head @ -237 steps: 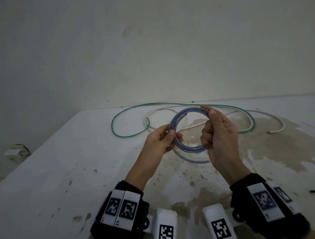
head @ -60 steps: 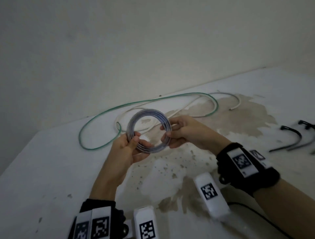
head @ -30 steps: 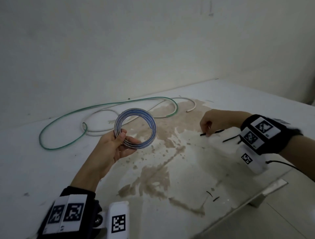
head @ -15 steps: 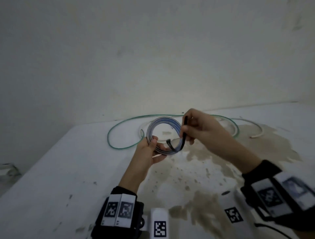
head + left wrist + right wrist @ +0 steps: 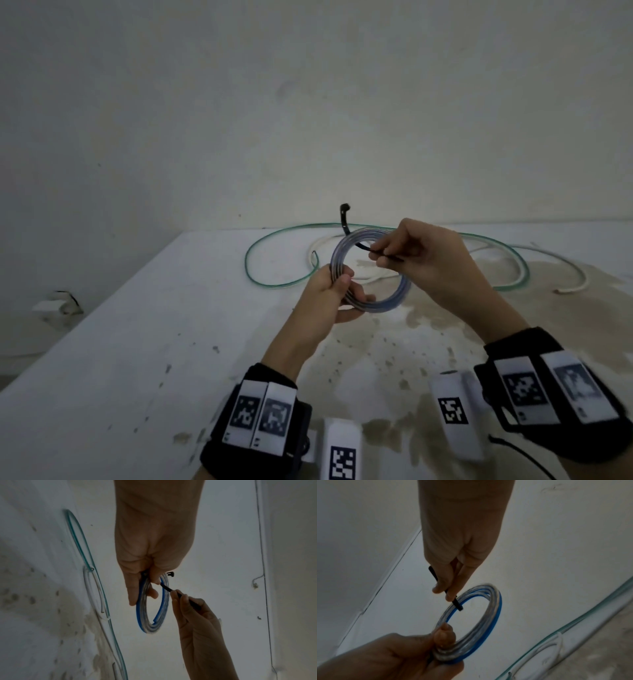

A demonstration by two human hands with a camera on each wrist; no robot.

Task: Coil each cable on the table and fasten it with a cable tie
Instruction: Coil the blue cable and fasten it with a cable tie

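Observation:
A coil of blue and clear cable point(image 5: 394, 304) point(image 5: 142, 615) point(image 5: 494, 615) is held upright above the table. My left hand point(image 5: 346, 287) point(image 5: 145, 588) point(image 5: 443, 635) grips its lower left side between thumb and fingers. My right hand point(image 5: 380, 251) point(image 5: 178, 595) point(image 5: 443, 591) pinches a black cable tie point(image 5: 343, 222) point(image 5: 166, 587) point(image 5: 458, 605) inside the ring. The tie runs under the coil's top strands, and its head sticks up behind them. A loose green cable point(image 5: 274, 284) point(image 5: 77, 534) point(image 5: 573, 622) and a loose white cable point(image 5: 575, 277) point(image 5: 547, 646) lie uncoiled behind.
The white table point(image 5: 137, 342) has brown stains under and to the right of my hands. Its left edge drops off at the left, and a bare wall stands close behind the cables.
My right hand fetched a black tie from the table's right side and brought it to the coil. In the last half second the tie's head has come up behind the coil's top.

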